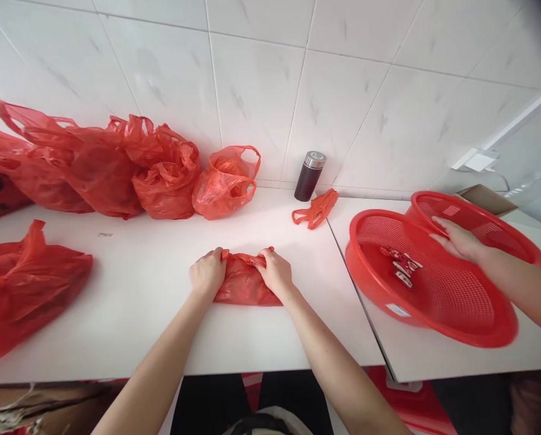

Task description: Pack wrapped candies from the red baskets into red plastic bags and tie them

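Observation:
A red plastic bag lies on the white table in front of me, its top edge gathered into a twisted roll. My left hand is closed on the left end of that roll. At the right end, my right hand grips the same edge, thumb and fingers pressed together. The bag's contents cannot be made out through the plastic. Beyond it and to the right, a small crumpled red bag lies near a dark thermos flask with a silver lid.
Several filled red bags line the tiled wall, and another red bag sits at left. On the right table stands a red plastic basket holding a few small packets. A co-worker's hand reaches over a second red basket.

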`<action>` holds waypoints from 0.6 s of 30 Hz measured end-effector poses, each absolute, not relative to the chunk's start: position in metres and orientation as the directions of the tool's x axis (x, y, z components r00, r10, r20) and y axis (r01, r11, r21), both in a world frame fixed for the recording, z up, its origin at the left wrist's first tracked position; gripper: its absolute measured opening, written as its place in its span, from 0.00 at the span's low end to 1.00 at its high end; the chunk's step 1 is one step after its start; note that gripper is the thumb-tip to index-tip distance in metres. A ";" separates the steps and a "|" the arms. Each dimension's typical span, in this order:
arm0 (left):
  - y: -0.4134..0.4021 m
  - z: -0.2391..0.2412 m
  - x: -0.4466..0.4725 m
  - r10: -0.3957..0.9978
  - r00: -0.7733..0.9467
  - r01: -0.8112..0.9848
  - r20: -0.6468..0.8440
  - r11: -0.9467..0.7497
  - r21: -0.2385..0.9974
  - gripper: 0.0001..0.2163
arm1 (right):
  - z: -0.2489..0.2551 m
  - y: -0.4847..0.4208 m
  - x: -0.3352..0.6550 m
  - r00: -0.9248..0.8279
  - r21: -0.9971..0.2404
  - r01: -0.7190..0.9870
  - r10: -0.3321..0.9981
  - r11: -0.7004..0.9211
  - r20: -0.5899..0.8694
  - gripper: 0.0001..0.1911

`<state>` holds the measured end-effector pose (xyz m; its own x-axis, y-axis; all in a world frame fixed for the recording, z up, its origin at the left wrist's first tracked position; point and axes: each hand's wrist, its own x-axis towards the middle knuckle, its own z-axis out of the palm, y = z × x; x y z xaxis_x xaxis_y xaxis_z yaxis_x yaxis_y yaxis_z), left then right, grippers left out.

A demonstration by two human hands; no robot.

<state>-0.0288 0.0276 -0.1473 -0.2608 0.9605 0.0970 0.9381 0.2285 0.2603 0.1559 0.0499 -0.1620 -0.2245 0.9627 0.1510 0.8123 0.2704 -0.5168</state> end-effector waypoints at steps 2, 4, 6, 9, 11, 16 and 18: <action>0.028 -0.150 -0.031 0.962 -0.232 0.946 0.145 0.189 0.262 0.20 | -0.162 0.051 0.155 -0.221 -0.520 0.810 0.962 0.273 0.160 0.04; 0.028 -0.152 -0.034 0.958 -0.221 0.948 0.184 0.167 0.270 0.19 | -0.162 0.049 0.156 -0.211 -0.524 0.808 0.962 0.271 0.172 0.05; 0.027 -0.154 -0.037 0.951 -0.232 0.942 0.203 0.168 0.289 0.20 | -0.161 0.044 0.158 -0.203 -0.537 0.798 0.961 0.273 0.187 0.08; 0.026 -0.156 -0.042 0.943 -0.265 0.923 0.202 0.188 0.336 0.20 | -0.158 0.035 0.162 -0.191 -0.593 0.751 0.956 0.289 0.223 0.18; 0.024 -0.155 -0.046 0.937 -0.292 0.904 0.194 0.203 0.376 0.19 | -0.156 0.031 0.163 -0.152 -0.651 0.704 0.955 0.284 0.253 0.20; 0.011 -0.152 -0.061 0.887 -0.437 0.794 0.146 0.305 0.526 0.19 | -0.160 0.036 0.164 0.031 -0.757 0.623 0.960 0.198 0.277 0.16; 0.002 -0.151 -0.064 0.857 -0.501 0.727 0.121 0.340 0.597 0.19 | -0.163 0.041 0.166 0.079 -0.775 0.608 0.959 0.171 0.274 0.15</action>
<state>-0.0644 0.0018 -0.1511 -0.5008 0.8571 0.1210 0.7268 0.3405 0.5966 0.1655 0.0410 -0.1626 0.0789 0.9586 0.2738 0.6084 0.1712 -0.7750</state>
